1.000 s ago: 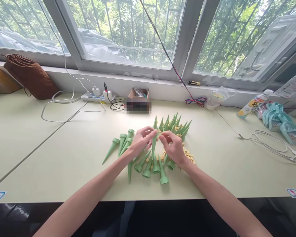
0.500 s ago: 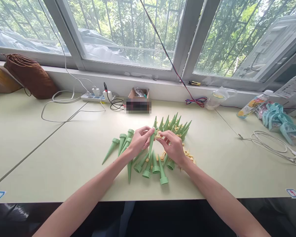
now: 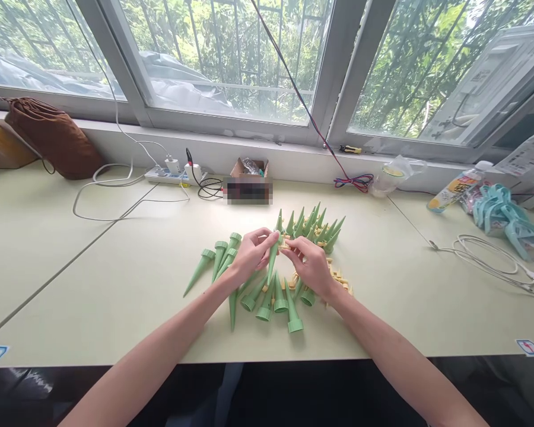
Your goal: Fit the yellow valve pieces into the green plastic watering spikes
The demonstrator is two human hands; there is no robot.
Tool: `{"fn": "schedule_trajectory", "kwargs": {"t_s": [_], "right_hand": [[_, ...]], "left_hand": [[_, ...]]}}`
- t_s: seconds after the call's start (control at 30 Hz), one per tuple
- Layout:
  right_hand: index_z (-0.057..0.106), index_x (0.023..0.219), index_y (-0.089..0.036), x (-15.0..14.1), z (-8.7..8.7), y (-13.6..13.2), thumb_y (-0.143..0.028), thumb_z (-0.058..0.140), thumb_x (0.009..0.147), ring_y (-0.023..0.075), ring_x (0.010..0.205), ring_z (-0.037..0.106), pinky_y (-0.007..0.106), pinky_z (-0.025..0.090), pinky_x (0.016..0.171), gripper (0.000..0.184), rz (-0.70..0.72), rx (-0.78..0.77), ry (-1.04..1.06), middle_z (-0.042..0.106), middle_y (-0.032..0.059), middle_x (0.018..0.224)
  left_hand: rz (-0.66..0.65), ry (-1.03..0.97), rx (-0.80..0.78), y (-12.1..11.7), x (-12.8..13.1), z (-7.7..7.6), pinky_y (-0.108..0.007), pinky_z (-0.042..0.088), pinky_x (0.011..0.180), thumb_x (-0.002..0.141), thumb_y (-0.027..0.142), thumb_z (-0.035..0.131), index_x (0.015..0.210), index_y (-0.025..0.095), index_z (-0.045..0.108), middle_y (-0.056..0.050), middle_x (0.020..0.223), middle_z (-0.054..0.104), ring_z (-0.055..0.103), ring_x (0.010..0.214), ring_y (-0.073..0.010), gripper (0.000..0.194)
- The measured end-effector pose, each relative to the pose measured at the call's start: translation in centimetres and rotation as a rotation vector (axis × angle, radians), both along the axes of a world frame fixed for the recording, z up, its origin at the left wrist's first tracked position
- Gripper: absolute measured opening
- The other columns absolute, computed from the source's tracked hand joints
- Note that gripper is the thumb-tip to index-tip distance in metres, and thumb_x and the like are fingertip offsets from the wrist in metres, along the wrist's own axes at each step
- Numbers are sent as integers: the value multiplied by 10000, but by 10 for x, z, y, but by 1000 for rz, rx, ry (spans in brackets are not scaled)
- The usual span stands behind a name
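My left hand [image 3: 250, 252] is closed around a green plastic watering spike [image 3: 272, 256], its tip slanting down toward the table. Pinched between the fingertips of my right hand [image 3: 314, 265] is a small yellow plastic piece [image 3: 285, 244], held against the spike's side near its capped end; the exact contact is hidden by fingers. Several loose green spikes [image 3: 295, 325] lie in front of and to the left of my hands. Behind my right hand, several more spikes [image 3: 314, 220] stand point up with yellow pieces on them. A pile of yellow pieces [image 3: 340, 279] sits partly behind my right wrist.
At the back stand a small open carton [image 3: 238, 168], a power strip [image 3: 158, 175] with white cables, and a brown bag [image 3: 56, 139]. To the right are a bottle [image 3: 456, 188], light-blue scoop-like items [image 3: 498, 210] and a coiled white cable [image 3: 489, 255].
The yellow piece in my right fingers has tilted slightly and sits a little closer to the spike. My left hand stays almost where it was.
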State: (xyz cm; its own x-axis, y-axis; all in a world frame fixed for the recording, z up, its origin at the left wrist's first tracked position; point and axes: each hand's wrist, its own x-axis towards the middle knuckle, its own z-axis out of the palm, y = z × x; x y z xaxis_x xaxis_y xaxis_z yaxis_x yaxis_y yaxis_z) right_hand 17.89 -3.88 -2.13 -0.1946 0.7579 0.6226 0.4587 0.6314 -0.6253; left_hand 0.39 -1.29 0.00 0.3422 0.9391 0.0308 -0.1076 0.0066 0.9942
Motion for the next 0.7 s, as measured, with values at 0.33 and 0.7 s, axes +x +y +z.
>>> {"fn": "schedule_trajectory", "kwargs": {"t_s": [0.33,0.7], "right_hand": [[631,913,-190,-1,2,-2,-313,507,994,141,617,513,278,453,597,193,38,-56,-5,601,23,759],[600,858,-184,-2,-1,-2,-244,458,1010,136,643,536,260,437,623,217,81,-60,-25,612,18,758]], "left_hand": [[-2,52,25,-1,1,2,-167,258,330,855,489,662,812,177,572,19,575,613,344,320,-33,328],[-3,69,75,-1,1,2,-156,305,308,841,492,675,821,171,576,28,599,590,376,352,-36,337]]}}
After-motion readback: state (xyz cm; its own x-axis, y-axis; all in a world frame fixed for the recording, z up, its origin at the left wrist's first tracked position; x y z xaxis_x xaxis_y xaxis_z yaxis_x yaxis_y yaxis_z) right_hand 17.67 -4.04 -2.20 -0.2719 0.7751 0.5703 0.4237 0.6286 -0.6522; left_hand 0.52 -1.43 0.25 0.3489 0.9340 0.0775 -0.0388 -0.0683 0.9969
